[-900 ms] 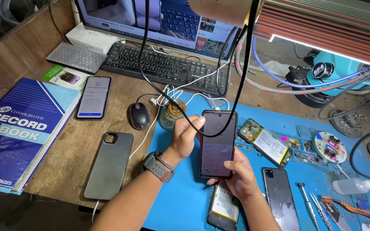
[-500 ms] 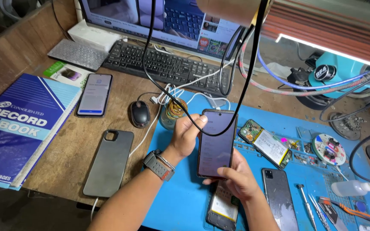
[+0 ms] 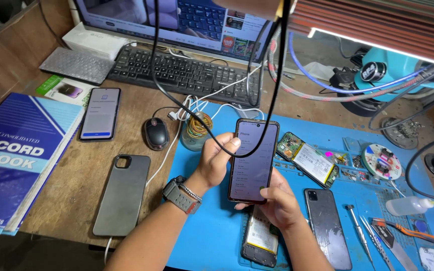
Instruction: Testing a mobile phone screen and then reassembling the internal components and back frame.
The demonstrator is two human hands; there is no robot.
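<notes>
Holding a dark rectangular smartphone with a lit screen (image 3: 251, 160) upright above the blue rubber repair mat (image 3: 212, 236), the person grips it with both hands: the left hand (image 3: 217, 163), with a grey-strapped watch (image 3: 181, 194) on its wrist, clamps the phone's left edge with the thumb lying on the screen, while the right hand (image 3: 277, 203) cups the lower right corner, its thumb touching the glass near the bottom. A thick black cable (image 3: 272, 110) hangs across in front of the phone. Just below the hands an opened phone with its battery exposed (image 3: 260, 236) lies on the mat, and a dark phone lying back-up (image 3: 326, 228) rests to its right. On the wooden worktop (image 3: 76, 190) to the left lie a grey phone case (image 3: 121, 194), a black computer mouse (image 3: 155, 133) and a blue record book (image 3: 18, 155).
</notes>
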